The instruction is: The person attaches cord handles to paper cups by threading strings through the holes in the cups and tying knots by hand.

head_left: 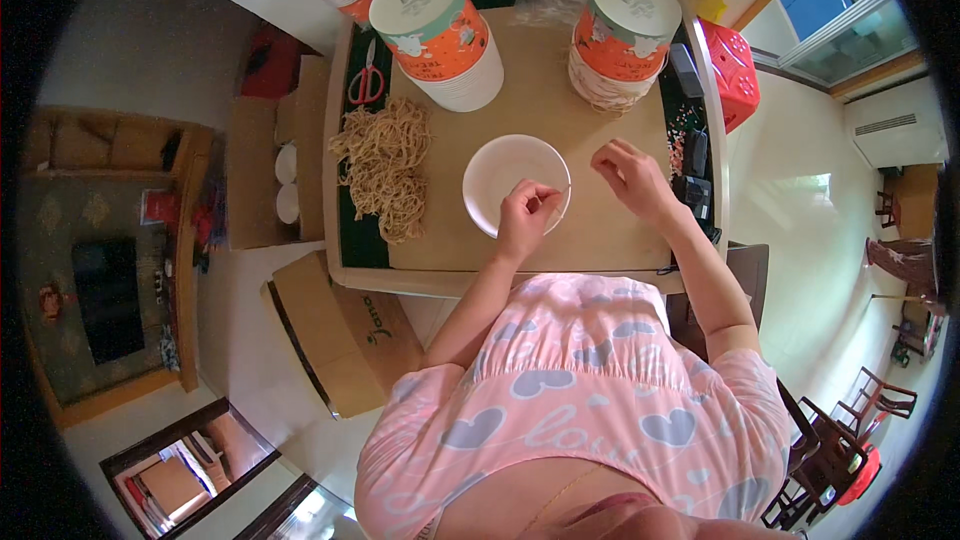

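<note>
A white paper bucket [490, 165] stands in front of me with its open mouth facing up. My left hand [530, 220] reaches over its near side, with thumb and fingers pinched together just inside the right-hand rim. Whatever lies between those fingertips is too small to make out. Just right of the bucket, apart from it, my right hand [632, 180] is raised with curled fingers closed together; anything in them is hidden. Left of the bucket lies a tangled heap of beige cords [385, 165].
Upside-down stacks of orange printed buckets stand at the back, one left [450, 50] and one right [625, 35], with cords around the right one. Red-handled scissors [367, 80] lie at the left. Black devices [692, 175] line the table's right edge. A cardboard box [350, 330] sits below.
</note>
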`<state>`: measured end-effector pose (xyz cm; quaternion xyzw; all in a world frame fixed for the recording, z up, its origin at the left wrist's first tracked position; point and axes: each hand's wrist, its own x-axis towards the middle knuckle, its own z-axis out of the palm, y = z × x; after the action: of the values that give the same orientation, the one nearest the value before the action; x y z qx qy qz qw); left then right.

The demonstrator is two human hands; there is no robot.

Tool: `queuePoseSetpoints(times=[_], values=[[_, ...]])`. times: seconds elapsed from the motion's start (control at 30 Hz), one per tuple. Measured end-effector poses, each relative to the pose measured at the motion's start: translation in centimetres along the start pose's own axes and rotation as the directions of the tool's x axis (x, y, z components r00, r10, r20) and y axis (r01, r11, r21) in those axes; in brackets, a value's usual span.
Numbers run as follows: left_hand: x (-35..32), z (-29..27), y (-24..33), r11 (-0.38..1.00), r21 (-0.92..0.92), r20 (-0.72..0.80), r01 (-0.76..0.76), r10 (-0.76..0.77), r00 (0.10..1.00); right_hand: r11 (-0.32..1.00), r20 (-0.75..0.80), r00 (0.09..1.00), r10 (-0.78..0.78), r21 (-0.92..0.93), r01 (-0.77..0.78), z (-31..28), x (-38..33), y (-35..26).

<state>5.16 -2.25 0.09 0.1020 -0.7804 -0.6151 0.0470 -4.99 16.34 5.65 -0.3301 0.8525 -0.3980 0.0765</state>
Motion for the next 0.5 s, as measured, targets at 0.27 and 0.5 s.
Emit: queuePoseSetpoints(times=[0.27, 0.5], values=[[0.2, 0.4, 0.1, 0.955, -0.269, 0.078, 0.129, -0.112, 0.991, 0.962, 0.076, 0.96, -0.27, -0.021, 0.272, 1.6, -0.2, -0.7], [0.2, 0.4, -0.7, 0.959, -0.26, 0.069, 0.111, -0.096, 0.993, 0.95, 0.123, 0.944, -0.308, -0.018, 0.312, 1.4, 0.1, -0.7]])
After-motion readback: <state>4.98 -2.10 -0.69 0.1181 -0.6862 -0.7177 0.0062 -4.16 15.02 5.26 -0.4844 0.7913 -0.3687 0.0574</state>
